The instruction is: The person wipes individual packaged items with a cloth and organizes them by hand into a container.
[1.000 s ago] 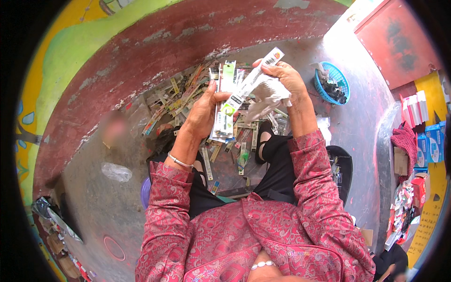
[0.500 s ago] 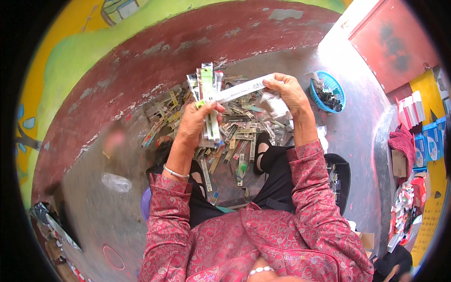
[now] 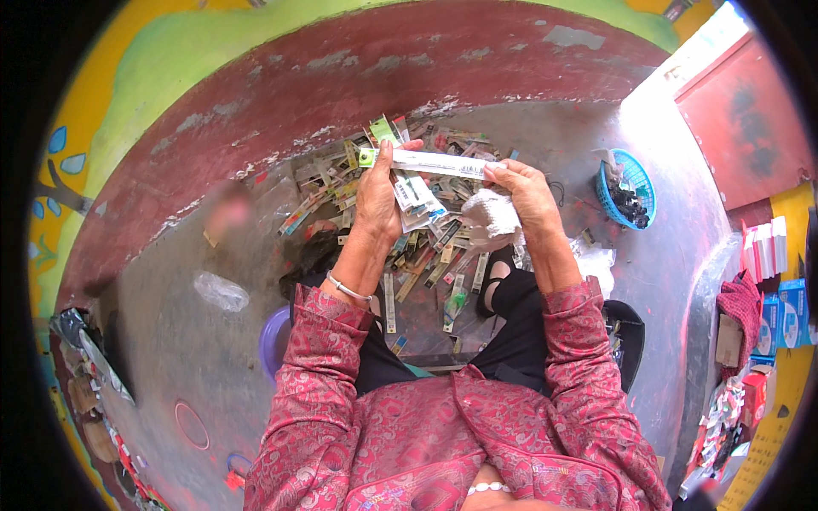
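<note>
I sit on a grey floor in a red patterned top. My left hand (image 3: 379, 200) grips a bundle of flat packets (image 3: 417, 200) and pinches the left end of a long white packet (image 3: 439, 162). That packet lies level between both hands. My right hand (image 3: 524, 192) holds its right end and also clutches a white cloth (image 3: 492, 217). Below the hands a heap of several loose packets (image 3: 341, 179) lies on the floor against the red wall base.
A blue basket (image 3: 629, 192) with dark pieces stands at the right. A clear plastic bag (image 3: 220, 291) lies on the floor at left. A purple stool edge (image 3: 274, 339) shows under me. Boxes and cartons (image 3: 767, 281) are stacked at the far right.
The long white packet has gone from tilted in my right hand to level between both hands. My left hand's bundle has dropped lower, and both hands sit closer together.
</note>
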Demonstrator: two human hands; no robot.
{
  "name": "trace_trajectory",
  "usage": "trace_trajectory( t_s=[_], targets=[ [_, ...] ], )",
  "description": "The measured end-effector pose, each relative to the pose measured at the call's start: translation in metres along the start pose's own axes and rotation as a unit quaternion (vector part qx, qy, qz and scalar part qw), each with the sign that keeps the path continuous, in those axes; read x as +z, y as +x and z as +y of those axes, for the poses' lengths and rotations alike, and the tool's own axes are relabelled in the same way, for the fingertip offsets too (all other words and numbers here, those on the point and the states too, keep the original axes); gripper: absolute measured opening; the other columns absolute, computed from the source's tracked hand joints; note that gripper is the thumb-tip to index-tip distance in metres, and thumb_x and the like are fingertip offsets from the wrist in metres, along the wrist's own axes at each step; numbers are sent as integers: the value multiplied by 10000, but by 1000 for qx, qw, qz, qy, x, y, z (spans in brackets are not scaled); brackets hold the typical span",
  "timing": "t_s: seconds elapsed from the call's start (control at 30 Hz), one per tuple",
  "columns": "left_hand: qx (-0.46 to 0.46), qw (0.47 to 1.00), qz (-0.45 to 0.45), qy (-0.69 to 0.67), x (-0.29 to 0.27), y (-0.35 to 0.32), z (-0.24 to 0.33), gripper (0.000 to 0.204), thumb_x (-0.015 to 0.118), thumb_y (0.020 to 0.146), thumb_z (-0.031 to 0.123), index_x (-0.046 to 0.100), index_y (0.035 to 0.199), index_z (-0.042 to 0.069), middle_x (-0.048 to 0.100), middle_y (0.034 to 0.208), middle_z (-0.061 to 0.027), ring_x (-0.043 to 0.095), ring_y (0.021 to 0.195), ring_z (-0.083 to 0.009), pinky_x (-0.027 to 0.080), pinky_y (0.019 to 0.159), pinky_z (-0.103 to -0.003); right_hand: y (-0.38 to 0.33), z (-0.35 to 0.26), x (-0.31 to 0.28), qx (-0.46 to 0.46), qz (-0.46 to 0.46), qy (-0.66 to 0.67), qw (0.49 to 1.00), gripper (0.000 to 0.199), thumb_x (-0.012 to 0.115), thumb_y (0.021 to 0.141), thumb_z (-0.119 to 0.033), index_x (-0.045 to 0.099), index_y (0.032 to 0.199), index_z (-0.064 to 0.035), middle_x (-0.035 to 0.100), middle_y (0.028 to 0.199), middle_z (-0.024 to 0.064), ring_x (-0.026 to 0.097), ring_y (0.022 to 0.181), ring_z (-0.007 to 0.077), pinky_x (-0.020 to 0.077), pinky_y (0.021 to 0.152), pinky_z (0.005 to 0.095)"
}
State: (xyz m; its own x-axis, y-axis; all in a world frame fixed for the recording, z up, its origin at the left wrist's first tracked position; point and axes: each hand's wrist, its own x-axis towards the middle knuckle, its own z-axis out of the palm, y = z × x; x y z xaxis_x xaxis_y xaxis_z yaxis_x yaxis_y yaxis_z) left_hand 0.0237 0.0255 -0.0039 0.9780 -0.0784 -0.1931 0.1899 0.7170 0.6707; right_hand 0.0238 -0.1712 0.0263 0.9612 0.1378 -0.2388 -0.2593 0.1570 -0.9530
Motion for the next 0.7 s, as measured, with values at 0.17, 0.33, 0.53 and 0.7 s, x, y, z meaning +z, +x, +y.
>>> trace_trajectory(
  t_s=[0.17,0.33,0.53,0.7],
  targets=[
    [7,998,42,41,3,-3,-1,407,384,932,333,563,1053,-13,599,824,-104,566,646,-134,492,577,-252,10,-18,-35,-12,35,-93,995,192,644,790,-232,615,754,-46,577,674,14,504,548,75,403,511,199],
    [76,972,46,217,8,0,-16,410,392,932,320,604,993,-26,610,784,-81,568,689,-114,472,591,-237,8,-34,-28,-183,152,59,970,182,653,770,-177,597,850,-24,599,739,67,575,611,119,473,529,247],
    [62,993,45,95,21,-1,-37,282,413,930,230,540,1037,1,583,909,-57,553,802,-112,458,715,-269,12,8,48,-387,95,-384,833,166,594,732,-81,544,886,-46,562,811,110,584,632,247,477,587,352],
    [12,997,24,77,19,-7,-10,460,330,943,338,572,1024,-44,611,855,-117,588,712,-165,505,629,-288,16,13,14,-311,138,-585,736,150,562,749,-121,545,885,-62,567,839,119,602,683,281,481,619,400]
  ],
)
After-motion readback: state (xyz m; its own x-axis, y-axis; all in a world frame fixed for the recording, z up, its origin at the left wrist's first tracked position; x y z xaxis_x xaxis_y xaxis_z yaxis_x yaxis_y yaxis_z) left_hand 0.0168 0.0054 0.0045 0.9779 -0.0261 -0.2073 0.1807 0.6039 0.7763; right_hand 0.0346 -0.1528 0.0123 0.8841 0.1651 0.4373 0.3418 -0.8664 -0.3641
